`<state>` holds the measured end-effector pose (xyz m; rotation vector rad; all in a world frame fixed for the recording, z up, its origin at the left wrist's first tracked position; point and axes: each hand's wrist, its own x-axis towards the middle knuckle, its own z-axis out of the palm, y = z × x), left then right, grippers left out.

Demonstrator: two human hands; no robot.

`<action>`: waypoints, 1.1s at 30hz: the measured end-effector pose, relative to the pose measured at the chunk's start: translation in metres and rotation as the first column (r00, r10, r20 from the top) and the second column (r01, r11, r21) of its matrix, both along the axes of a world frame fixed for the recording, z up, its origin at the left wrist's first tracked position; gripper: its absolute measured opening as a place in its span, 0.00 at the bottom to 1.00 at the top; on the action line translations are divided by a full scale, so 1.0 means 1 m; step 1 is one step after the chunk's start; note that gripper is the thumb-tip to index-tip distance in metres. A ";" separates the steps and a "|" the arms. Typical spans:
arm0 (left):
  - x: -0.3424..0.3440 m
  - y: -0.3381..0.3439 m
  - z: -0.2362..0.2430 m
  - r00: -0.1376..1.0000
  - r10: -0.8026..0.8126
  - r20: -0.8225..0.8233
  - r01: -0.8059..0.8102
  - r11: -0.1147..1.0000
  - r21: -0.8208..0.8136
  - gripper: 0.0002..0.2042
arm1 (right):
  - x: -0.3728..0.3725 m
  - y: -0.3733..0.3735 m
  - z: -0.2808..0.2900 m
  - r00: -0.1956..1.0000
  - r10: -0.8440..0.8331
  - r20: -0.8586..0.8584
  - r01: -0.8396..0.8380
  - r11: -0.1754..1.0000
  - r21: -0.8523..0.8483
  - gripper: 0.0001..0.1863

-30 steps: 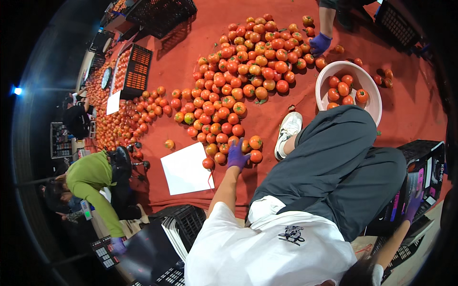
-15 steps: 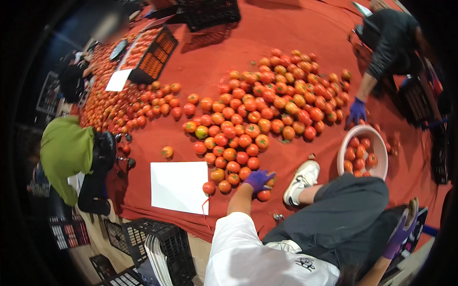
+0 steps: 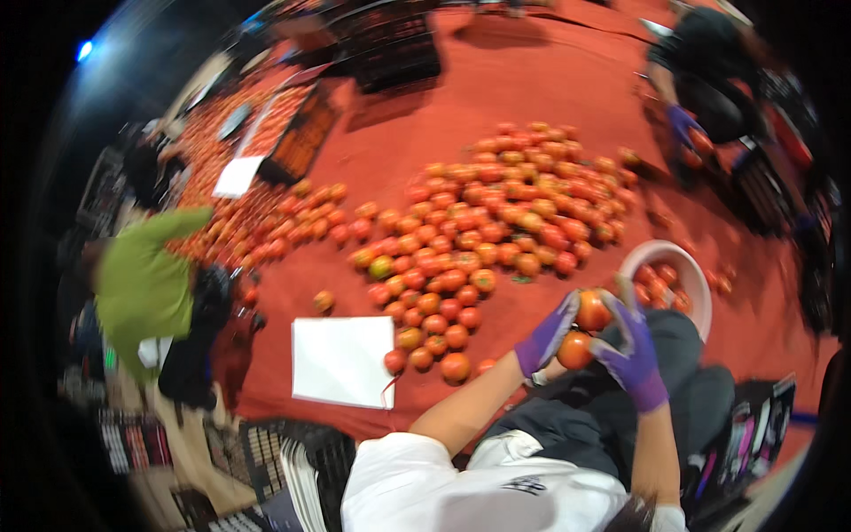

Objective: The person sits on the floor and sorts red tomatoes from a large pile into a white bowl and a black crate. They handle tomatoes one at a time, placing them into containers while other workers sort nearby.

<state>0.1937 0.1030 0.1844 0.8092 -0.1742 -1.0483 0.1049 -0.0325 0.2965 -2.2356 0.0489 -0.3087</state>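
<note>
Two red-orange tomatoes, an upper one (image 3: pixel 592 310) and a lower one (image 3: pixel 574 350), are held between my gloved hands above my lap. My left hand (image 3: pixel 550 337), in a purple and grey glove, presses against them from the left. From the right, my right hand (image 3: pixel 634 350) curls around them, its thumb against the lower tomato; which hand bears which is partly hidden. Just beyond lies a large pile of tomatoes (image 3: pixel 496 208) in red and orange tones. A pink tub (image 3: pixel 704 297) with several tomatoes in it stands beside my knee.
Red cloth (image 3: pixel 505 84) covers the floor. A white board (image 3: pixel 343 362) lies left of the pile's near end. Black crates (image 3: pixel 390 53) stand at the back. A person in green (image 3: pixel 146 284) bends at the left; another person's gloved hand (image 3: pixel 684 129) holds tomatoes at the right.
My left hand has risen from the pile's near edge toward my lap with tomato. My right hand has come in from the lower right to meet it. The co-worker's hand has left the tub.
</note>
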 end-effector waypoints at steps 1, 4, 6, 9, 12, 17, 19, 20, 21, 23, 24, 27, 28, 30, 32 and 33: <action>-0.012 -0.012 0.046 0.999 0.013 0.047 -0.012 0.999 -0.035 0.33 | -0.002 -0.007 0.009 1.000 -0.007 0.016 0.006 0.996 0.089 0.31; -0.012 -0.037 0.091 0.965 -0.246 0.092 0.258 0.955 -0.149 0.35 | -0.021 -0.068 0.026 0.991 -0.130 -0.028 0.115 0.736 0.668 0.35; -0.013 -0.056 0.098 0.901 -0.366 -0.231 0.264 0.888 -0.377 0.35 | -0.046 -0.092 0.048 0.975 -0.218 -0.048 0.171 0.591 0.788 0.38; -0.032 -0.102 0.097 0.835 -0.173 -0.522 0.026 0.961 -0.276 0.33 | -0.094 -0.137 0.058 0.918 -0.394 -0.049 0.324 0.672 0.665 0.45; -0.056 -0.132 0.110 0.899 -0.107 -0.425 0.071 0.992 -0.100 0.31 | -0.147 -0.170 0.045 0.828 -0.554 0.093 0.411 0.710 0.571 0.46; -0.076 -0.170 0.132 0.932 -0.255 -0.256 0.230 0.965 -0.123 0.32 | -0.274 -0.223 0.040 0.624 -0.780 -0.047 0.572 0.415 0.708 0.42; -0.086 -0.185 0.137 0.943 -0.265 -0.200 0.244 0.962 -0.122 0.33 | -0.342 -0.258 0.011 0.436 -0.898 0.052 0.623 0.343 0.703 0.40; -0.093 -0.198 0.139 0.956 -0.223 -0.191 0.217 0.975 -0.048 0.33 | -0.370 -0.270 0.016 0.341 -0.937 -0.072 0.665 0.186 0.723 0.40; -0.102 -0.211 0.141 0.968 -0.180 -0.174 0.187 0.982 0.027 0.34 | -0.401 -0.295 0.008 0.279 -0.952 -0.123 0.738 0.131 0.662 0.41; -0.127 -0.236 0.146 0.983 -0.118 -0.143 0.139 0.978 0.152 0.31 | -0.459 -0.346 -0.042 0.138 -0.976 -0.167 0.906 0.056 0.419 0.42; -0.137 -0.247 0.146 0.988 -0.078 -0.133 0.106 0.971 0.214 0.30 | -0.466 -0.366 -0.069 0.111 -0.984 -0.136 0.922 0.051 0.384 0.42; -0.139 -0.267 0.134 0.970 -0.233 -0.073 0.242 0.952 0.188 0.29 | -0.467 -0.423 -0.140 0.122 -0.976 -0.179 0.966 0.076 0.246 0.42; -0.134 -0.266 0.130 0.956 -0.286 -0.061 0.292 0.941 0.171 0.29 | -0.456 -0.438 -0.150 0.143 -0.971 -0.192 0.971 0.100 0.217 0.43; -0.139 -0.275 0.128 0.947 -0.317 -0.051 0.320 0.923 0.212 0.31 | -0.444 -0.447 -0.163 0.168 -0.960 -0.224 0.985 0.170 0.009 0.43; -0.150 -0.290 0.131 0.940 -0.332 -0.079 0.342 0.913 0.224 0.34 | -0.442 -0.459 -0.177 0.238 -0.892 -0.383 0.951 0.295 -0.095 0.42; -0.158 -0.298 0.135 0.940 -0.329 -0.092 0.341 0.911 0.230 0.36 | -0.437 -0.458 -0.179 0.275 -0.879 -0.389 0.942 0.327 -0.073 0.42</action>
